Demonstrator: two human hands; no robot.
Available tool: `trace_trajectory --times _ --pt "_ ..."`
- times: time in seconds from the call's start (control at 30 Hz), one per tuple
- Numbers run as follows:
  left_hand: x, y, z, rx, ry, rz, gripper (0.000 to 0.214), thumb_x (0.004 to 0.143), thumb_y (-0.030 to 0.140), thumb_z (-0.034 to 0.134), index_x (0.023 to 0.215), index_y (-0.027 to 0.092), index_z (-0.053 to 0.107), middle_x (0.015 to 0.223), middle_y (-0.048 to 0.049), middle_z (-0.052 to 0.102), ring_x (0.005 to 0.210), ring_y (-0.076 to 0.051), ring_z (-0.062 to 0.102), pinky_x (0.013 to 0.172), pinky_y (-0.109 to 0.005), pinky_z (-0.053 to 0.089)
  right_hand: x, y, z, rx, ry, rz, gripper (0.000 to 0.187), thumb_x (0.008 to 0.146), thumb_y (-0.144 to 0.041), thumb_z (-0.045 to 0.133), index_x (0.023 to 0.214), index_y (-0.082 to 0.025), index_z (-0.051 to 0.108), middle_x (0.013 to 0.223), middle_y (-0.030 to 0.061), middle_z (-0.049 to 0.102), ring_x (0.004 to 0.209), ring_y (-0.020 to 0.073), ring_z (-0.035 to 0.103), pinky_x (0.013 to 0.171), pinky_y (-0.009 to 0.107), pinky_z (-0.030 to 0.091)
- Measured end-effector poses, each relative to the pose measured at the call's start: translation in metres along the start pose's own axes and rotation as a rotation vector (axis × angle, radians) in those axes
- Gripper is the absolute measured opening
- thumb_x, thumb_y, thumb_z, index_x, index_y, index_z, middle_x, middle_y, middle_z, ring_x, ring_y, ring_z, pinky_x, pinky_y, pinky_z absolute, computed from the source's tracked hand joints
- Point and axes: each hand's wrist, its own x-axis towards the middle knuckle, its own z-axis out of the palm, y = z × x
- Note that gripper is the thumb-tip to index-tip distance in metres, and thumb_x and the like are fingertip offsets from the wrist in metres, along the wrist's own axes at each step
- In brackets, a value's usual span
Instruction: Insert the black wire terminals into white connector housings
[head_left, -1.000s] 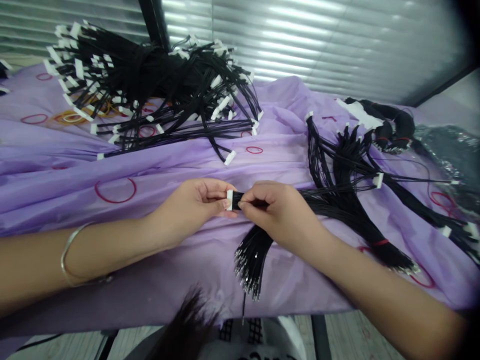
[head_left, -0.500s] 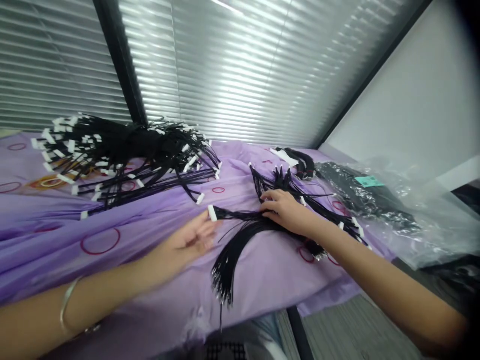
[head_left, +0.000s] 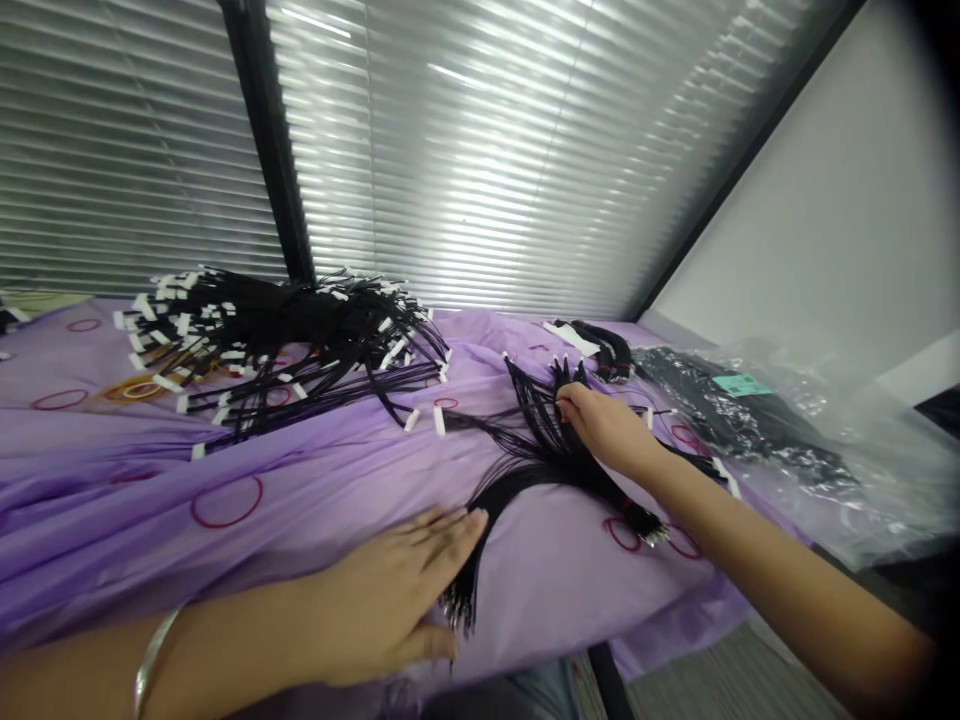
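My left hand [head_left: 401,590] lies with its fingers stretched out, the tips touching the near bundle of black wires [head_left: 517,482], whose bare metal ends fan toward the table edge. My right hand [head_left: 611,430] is closed, with thumb and fingertips pinched on black wires [head_left: 567,376] that stand up in short tufts. The exact grip is partly hidden behind the fingers. Between the hands, a cable with a white connector [head_left: 439,420] lies across the cloth, its wires running under the right hand's side. A red band [head_left: 627,505] wraps the near bundle's right end.
A large heap of black cables with white connectors [head_left: 277,318] lies at the back left. At the right sits a clear plastic bag [head_left: 795,440] of black cables with a green label. Red rubber bands [head_left: 226,502] are scattered on the purple cloth [head_left: 555,590]. Blinds stand behind.
My left hand has left the white connector and moved right and nearer, onto the wire bundle. My right hand has lifted slightly to the right, its fingers now curled closed. The view has shifted slightly.
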Motion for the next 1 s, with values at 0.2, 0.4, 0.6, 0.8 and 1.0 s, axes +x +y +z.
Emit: trace_trajectory --times 0.2,0.4,0.6,0.8,1.0 --pt "0.002 0.008 -0.007 0.122 -0.080 0.020 0.066 0.085 0.049 0.044 0.139 0.013 0.032 0.145 -0.0169 0.022 0.133 -0.032 0.025 0.107 -0.049 0.024 0.013 0.036 -0.005 -0.046 0.031 0.076 0.025 0.090 -0.029 0.035 0.094 -0.017 0.057 0.079 0.0097 0.067 0.067 0.0220 0.061 0.058 0.028 0.037" --pt "-0.003 0.011 -0.019 0.017 -0.046 -0.111 0.062 0.085 0.035 0.045 0.140 0.008 0.030 0.146 -0.0156 0.026 0.132 -0.030 0.029 0.108 -0.040 0.028 0.001 0.052 -0.001 0.002 0.041 0.061 0.026 0.091 -0.030 0.034 0.093 -0.017 0.056 0.081 0.0079 0.068 0.070 0.0201 0.063 0.060 0.027 0.041" --pt "-0.011 -0.016 0.006 0.040 0.501 -0.084 0.056 0.088 0.022 0.039 0.138 0.018 0.014 0.142 -0.0158 0.030 0.133 -0.027 0.026 0.109 -0.046 0.025 -0.016 0.017 0.000 0.036 0.001 -0.068 0.025 0.091 -0.029 0.034 0.099 -0.018 0.056 0.085 0.0066 0.068 0.073 0.0193 0.064 0.062 0.027 0.044" --pt "-0.011 -0.007 -0.003 0.029 0.374 0.018 0.056 0.086 0.023 0.041 0.138 0.015 0.021 0.142 -0.0156 0.032 0.131 -0.030 0.028 0.109 -0.042 0.027 -0.021 0.005 -0.001 0.046 -0.041 -0.230 0.024 0.091 -0.026 0.036 0.097 -0.018 0.058 0.085 0.0062 0.069 0.074 0.0187 0.064 0.065 0.028 0.047" --pt "-0.001 -0.006 -0.006 0.040 0.242 -0.068 0.060 0.088 0.030 0.040 0.142 0.010 0.024 0.148 -0.0158 0.024 0.134 -0.030 0.023 0.110 -0.044 0.024 -0.030 0.005 -0.005 0.044 -0.054 -0.281 0.026 0.091 -0.027 0.037 0.099 -0.018 0.060 0.087 0.0073 0.069 0.076 0.0190 0.065 0.067 0.029 0.048"
